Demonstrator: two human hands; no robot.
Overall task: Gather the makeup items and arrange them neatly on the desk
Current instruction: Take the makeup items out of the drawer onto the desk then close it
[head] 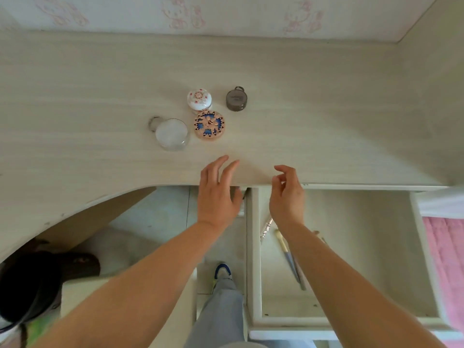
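Several round makeup cases sit together mid-desk: a white floral compact [199, 99], a pink and blue patterned compact [209, 124], a clear frosted case with a ring [171, 134] and a dark grey case with a ring [236, 99]. My left hand [218, 192] hovers at the desk's front edge [351, 185], fingers spread, empty. My right hand [286, 194] is beside it over the open drawer [253, 247], fingers loosely curled, holding nothing. In the drawer lie makeup brushes [288, 257] and a silvery slim item [266, 228], partly hidden by my right forearm.
The pale wood desk [100, 84] meets a wall with pink cartoon paper at the back and a side panel at the right. A dark bag [37, 285] lies on the floor at lower left. Pink fabric [444, 259] shows at the right.
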